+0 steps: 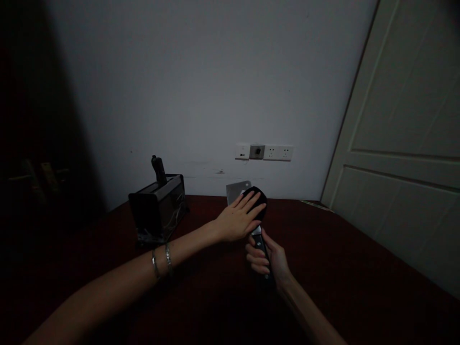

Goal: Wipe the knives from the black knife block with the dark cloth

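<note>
My right hand (268, 258) is closed around the black handle of a cleaver (237, 190), whose wide grey blade points away from me over the dark red table (341, 258). My left hand (239, 218) lies flat, fingers stretched out, on a round black object (259, 195) that rests against the blade. Whether that black thing is a cloth, a sponge or a stone I cannot make out. Two thin bracelets circle my left wrist.
A dark knife block (160, 208) with one black knife handle (158, 170) sticking up stands at the left of the table. A row of wall sockets (264, 152) sits on the grey wall behind. A pale door (406, 139) closes the right side. The far left is in deep shadow.
</note>
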`<state>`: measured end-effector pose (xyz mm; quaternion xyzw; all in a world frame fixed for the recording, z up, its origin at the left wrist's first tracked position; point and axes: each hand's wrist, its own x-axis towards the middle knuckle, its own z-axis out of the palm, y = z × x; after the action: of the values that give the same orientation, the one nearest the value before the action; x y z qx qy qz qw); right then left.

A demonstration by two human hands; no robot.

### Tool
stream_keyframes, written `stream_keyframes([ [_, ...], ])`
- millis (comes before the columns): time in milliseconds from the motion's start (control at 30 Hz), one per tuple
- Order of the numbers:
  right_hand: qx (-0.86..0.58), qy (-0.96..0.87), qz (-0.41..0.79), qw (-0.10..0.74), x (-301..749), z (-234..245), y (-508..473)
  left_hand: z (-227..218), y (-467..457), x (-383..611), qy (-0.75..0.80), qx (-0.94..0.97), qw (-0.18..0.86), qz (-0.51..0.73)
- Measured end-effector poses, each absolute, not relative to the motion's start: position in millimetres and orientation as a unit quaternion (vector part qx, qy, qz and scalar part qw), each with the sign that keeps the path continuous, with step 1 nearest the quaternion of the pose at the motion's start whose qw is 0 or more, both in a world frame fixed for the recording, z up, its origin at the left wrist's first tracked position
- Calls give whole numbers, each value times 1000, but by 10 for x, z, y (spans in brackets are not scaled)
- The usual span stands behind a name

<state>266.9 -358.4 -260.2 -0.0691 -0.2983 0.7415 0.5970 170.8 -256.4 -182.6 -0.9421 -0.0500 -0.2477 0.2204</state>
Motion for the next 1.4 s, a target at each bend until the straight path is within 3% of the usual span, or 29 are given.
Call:
stream_keyframes([
  [333, -68, -306, 746, 588, 2616, -2580, -3608, -1606, -2052, 1789, -133, -928, 215, -273],
  [633, -69, -305, 721, 618, 2673, -2539, -3634, -1725, -2004, 1612, -124, -936, 201, -262],
  [1000, -83, -303, 715, 624, 2754, -2579, -3616, -1969, -2504, 1510, -28, -952, 226, -203],
  [1400, -89, -315, 725, 606, 2750, -2600, -3608, -1819, -2434, 1465, 97, -954, 231, -162],
])
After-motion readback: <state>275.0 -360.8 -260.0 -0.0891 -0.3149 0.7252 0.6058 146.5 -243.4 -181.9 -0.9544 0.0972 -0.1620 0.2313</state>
